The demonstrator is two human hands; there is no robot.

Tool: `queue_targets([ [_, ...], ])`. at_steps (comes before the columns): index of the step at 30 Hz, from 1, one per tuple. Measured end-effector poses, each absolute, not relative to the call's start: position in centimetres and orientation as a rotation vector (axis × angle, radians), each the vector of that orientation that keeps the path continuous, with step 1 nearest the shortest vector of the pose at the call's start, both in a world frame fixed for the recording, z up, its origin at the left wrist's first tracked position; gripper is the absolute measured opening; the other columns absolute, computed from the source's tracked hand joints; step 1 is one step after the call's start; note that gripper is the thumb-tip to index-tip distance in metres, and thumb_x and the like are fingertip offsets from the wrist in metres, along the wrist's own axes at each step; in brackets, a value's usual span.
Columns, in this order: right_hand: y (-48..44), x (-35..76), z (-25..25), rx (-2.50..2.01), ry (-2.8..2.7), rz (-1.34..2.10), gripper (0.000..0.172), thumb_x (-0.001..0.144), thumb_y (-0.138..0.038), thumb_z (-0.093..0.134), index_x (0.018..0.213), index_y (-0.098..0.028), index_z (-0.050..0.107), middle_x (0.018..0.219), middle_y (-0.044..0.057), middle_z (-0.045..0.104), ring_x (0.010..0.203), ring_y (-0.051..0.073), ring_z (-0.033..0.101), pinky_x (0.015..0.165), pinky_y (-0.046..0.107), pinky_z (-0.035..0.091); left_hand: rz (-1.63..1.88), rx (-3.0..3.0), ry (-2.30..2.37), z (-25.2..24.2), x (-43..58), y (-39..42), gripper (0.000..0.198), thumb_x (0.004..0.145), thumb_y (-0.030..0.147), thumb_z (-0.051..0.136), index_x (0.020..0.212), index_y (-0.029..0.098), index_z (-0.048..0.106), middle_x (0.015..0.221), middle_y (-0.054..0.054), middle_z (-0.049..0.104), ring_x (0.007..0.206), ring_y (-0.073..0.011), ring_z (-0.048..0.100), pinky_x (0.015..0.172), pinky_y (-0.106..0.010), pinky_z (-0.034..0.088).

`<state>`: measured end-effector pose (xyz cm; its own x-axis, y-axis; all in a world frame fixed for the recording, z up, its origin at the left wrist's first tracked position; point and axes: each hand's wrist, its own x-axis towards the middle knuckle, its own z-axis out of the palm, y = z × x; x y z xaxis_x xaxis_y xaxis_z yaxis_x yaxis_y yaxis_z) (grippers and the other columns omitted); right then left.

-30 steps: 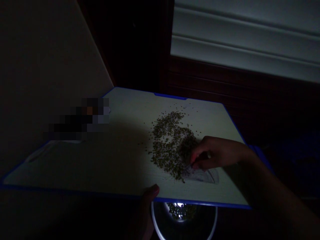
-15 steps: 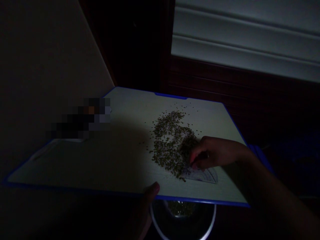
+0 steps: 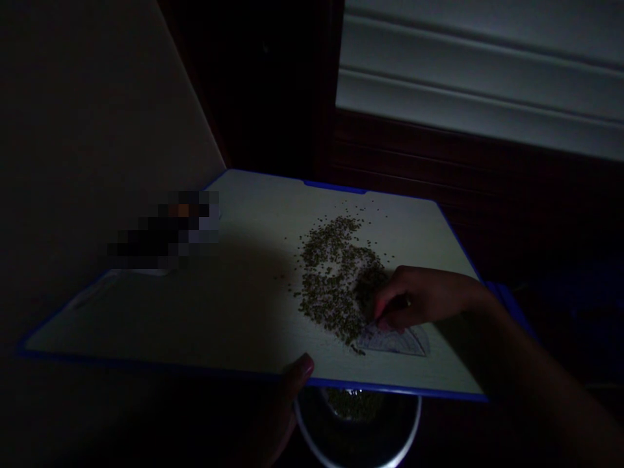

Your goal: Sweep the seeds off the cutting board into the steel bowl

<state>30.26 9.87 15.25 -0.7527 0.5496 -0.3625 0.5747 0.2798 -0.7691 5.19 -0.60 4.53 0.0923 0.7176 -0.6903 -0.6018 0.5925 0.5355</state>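
Observation:
A pale board [image 3: 244,208] with a blue rim slopes in front of me, with many small greenish, bean-like grains [image 3: 326,292] spread over its right half. My right hand [image 3: 402,296] rests among them at the pile's right side, its fingers pinched together; whatever lies between the fingertips is too dark and small to make out. Beneath that hand is a half-round, protractor-like shape [image 3: 394,343], either printed or a clear piece; I cannot tell which. My left hand [image 3: 292,383] grips the board's near edge, thumb on top and the other fingers hidden below.
Below the near edge stands a round bowl [image 3: 414,426] with a shiny rim, holding similar grains. A blurred-out dark object [image 3: 160,234] lies at the board's left side. A wall [image 3: 97,97] rises on the left, and white slats [image 3: 478,65] at the back right. The light is dim.
The view has shifted slightly. My right hand stays pinched in nearly the same spot, and a little more of the half-round shape's left end shows. The left hand keeps its grip.

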Motion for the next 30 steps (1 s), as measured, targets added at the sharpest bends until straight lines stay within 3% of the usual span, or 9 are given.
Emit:
queue_targets([
  [3,9.9,30.2,15.2,1.073,2.477,-1.528,0.020,0.083,-0.025,0.066,0.098,-0.012,0.070,0.076,0.002,0.069,0.068,0.011,0.063,0.062,0.019,0.045,0.956,0.149,1.057,4.0,5.0,-0.7,0.017,0.073,0.026,0.071,0.082,0.012,0.074,0.092,-0.009,0.077,0.125,-0.0326,0.050,0.115,-0.043,0.013],
  [5,9.8,30.1,15.2,1.052,2.485,-1.512,0.019,0.084,-0.025,0.066,0.098,-0.012,0.070,0.076,0.002,0.069,0.067,0.011,0.062,0.061,0.019,0.045,0.962,0.148,1.051,3.7,4.9,-0.7,0.022,0.073,0.027,0.072,0.087,0.010,0.074,0.096,-0.011,0.076,0.125,-0.0350,0.049,0.114,-0.047,0.022],
  [7,9.8,30.0,15.1,1.034,2.491,-1.493,0.021,0.084,-0.028,0.066,0.097,-0.013,0.071,0.076,0.003,0.069,0.067,0.011,0.062,0.062,0.020,0.045,0.985,0.142,1.073,3.6,5.0,-0.6,0.030,0.068,0.030,0.076,0.090,0.010,0.074,0.098,-0.011,0.076,0.135,-0.0358,0.035,0.113,-0.049,0.025],
  [11,9.8,29.9,15.1,1.030,2.443,-1.529,0.023,0.085,-0.031,0.065,0.098,-0.013,0.071,0.076,0.004,0.069,0.068,0.012,0.062,0.063,0.021,0.045,0.984,0.160,1.098,4.2,5.4,-0.3,0.045,0.044,0.043,0.089,0.079,0.016,0.076,0.090,-0.007,0.077,0.141,-0.0266,0.001,0.115,-0.037,0.003],
  [15,9.7,29.9,15.1,1.045,2.386,-1.570,0.025,0.083,-0.032,0.066,0.098,-0.012,0.070,0.075,0.004,0.068,0.066,0.012,0.062,0.060,0.020,0.045,0.972,0.202,1.088,4.5,5.5,-0.4,0.054,0.043,0.049,0.087,0.080,0.011,0.076,0.086,-0.010,0.077,0.135,-0.0336,0.034,0.114,-0.031,0.009],
  [18,9.6,29.8,14.9,1.080,2.318,-1.631,0.028,0.082,-0.035,0.066,0.098,-0.012,0.069,0.073,0.004,0.068,0.063,0.012,0.062,0.058,0.021,0.047,0.936,0.255,1.057,3.6,5.1,-0.5,0.045,0.053,0.049,0.083,0.077,0.012,0.076,0.075,-0.006,0.075,0.095,-0.0326,0.068,0.104,-0.038,0.040],
  [20,9.4,29.6,14.9,1.092,2.263,-1.692,0.028,0.082,-0.035,0.066,0.097,-0.011,0.069,0.071,0.003,0.067,0.058,0.011,0.060,0.055,0.020,0.047,0.932,0.286,1.058,2.9,4.9,-0.5,0.037,0.057,0.047,0.082,0.072,0.015,0.074,0.067,-0.003,0.073,0.076,-0.0270,0.069,0.079,-0.034,0.054],
  [22,9.2,29.4,14.9,1.098,2.227,-1.728,0.026,0.083,-0.034,0.065,0.095,-0.011,0.068,0.068,0.002,0.066,0.056,0.010,0.060,0.053,0.019,0.047,0.935,0.270,1.059,2.6,4.8,-0.5,0.037,0.055,0.047,0.083,0.073,0.015,0.074,0.069,-0.003,0.073,0.078,-0.0266,0.069,0.074,-0.032,0.054],
  [30,8.9,28.6,14.8,1.068,2.241,-1.738,0.021,0.085,-0.030,0.064,0.093,-0.011,0.068,0.063,0.001,0.064,0.054,0.010,0.059,0.051,0.018,0.046,0.932,0.290,1.111,2.1,4.8,-0.3,0.037,0.058,0.049,0.081,0.078,0.020,0.072,0.098,-0.006,0.076,0.117,-0.0348,0.058,0.109,-0.045,0.034],
])
